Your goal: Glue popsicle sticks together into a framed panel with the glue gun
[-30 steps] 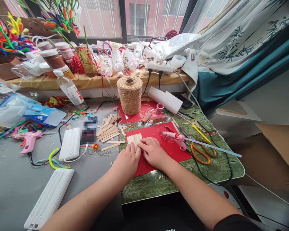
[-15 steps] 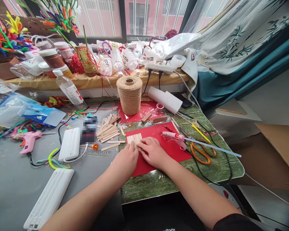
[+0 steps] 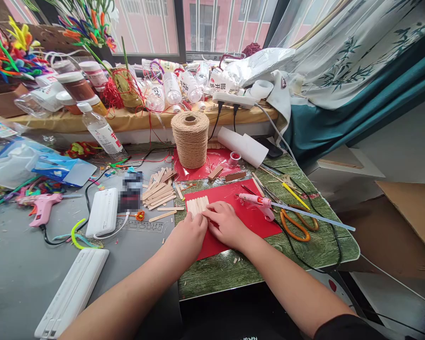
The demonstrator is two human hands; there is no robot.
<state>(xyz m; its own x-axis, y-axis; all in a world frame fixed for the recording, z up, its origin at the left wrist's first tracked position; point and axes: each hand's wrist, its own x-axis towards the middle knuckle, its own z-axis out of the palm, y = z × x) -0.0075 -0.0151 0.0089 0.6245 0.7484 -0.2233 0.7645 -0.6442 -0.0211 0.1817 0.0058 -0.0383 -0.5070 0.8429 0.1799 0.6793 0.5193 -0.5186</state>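
Craft sticks (image 3: 197, 204), one side-by-side row on red sheet (image 3: 258, 230), left hand (image 3: 188, 235) and right hand (image 3: 227, 224) at its near end, pinching or merely pressing undeterminable; placement virtually unchanged from a second ago, suggesting steadying rather than rearranging.

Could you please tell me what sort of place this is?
It looks like a craft corner by a window, perhaps in a home: a row of wooden sticks lies on a red sheet, with a pink glue gun and a large spool of twine nearby.
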